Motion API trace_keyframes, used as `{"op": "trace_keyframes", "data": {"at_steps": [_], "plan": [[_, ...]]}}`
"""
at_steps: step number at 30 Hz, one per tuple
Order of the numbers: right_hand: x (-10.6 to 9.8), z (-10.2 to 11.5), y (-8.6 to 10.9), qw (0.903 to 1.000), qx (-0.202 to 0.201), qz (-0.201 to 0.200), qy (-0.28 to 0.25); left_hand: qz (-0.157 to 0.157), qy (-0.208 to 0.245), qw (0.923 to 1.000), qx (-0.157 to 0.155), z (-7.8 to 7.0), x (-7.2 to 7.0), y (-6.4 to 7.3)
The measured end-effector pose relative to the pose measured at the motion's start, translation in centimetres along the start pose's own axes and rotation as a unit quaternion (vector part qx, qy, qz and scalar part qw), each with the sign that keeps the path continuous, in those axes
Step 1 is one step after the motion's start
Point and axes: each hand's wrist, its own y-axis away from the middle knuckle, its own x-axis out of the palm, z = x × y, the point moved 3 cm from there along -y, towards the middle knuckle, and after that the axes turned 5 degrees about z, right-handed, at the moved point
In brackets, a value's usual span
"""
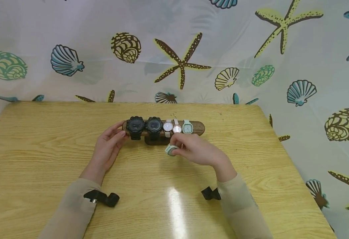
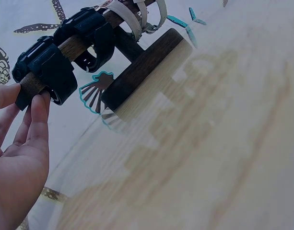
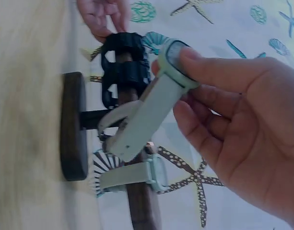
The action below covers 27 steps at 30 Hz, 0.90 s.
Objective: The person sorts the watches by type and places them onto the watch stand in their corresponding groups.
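A dark wooden watch stand carries a row of watches on its bar. At the bar's left end, my left hand pinches the wood between thumb and fingers, beside a black digital watch. Another black watch sits next to it, then two small white-strapped watches, one silver-faced and one rose-rimmed, then a mint square watch. In front of the bar, my right hand pinches a second mint watch by its case; its pale strap hangs down in the right wrist view.
The stand's base rests on a light wooden table near its back edge. Behind and to the right hangs a white cloth printed with shells and starfish. Black camera mounts project from both wrists.
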Motion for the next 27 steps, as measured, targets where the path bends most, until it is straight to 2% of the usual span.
{"op": "trace_keyframes", "data": {"at_steps": [3,5,8,10,13,16,20,27], "plan": [[-1.4,0.2,0.7,0.9968,-0.017,-0.073,-0.029,-0.001,0.0,1.0,0.0,0.0,0.0,0.0],[-2.4,0.2,1.3,0.9905,-0.02,-0.132,-0.034,-0.002,0.001,1.0,-0.001,0.0,0.0,0.0],[-3.6,-0.3,2.0,0.9742,-0.01,-0.222,-0.041,-0.003,0.002,1.0,-0.003,-0.1,0.0,-0.1],[-4.3,-0.8,2.5,0.9604,0.01,-0.276,-0.039,-0.004,0.001,1.0,-0.004,-0.1,0.0,-0.1],[-5.0,-1.9,3.1,0.9415,0.054,-0.331,-0.038,-0.006,0.002,1.0,-0.005,0.0,0.0,-0.1],[-5.5,-3.4,3.4,0.9287,0.111,-0.35,-0.05,-0.008,0.001,0.9999,-0.006,0.0,0.0,0.0],[-5.6,-5.5,3.5,0.919,0.176,-0.343,-0.083,-0.009,0.002,0.9999,-0.006,0.0,0.0,0.0],[-5.2,-8.0,3.3,0.9119,0.223,-0.303,-0.164,-0.003,0.006,1.0,-0.001,-0.1,0.0,-0.1]]}}
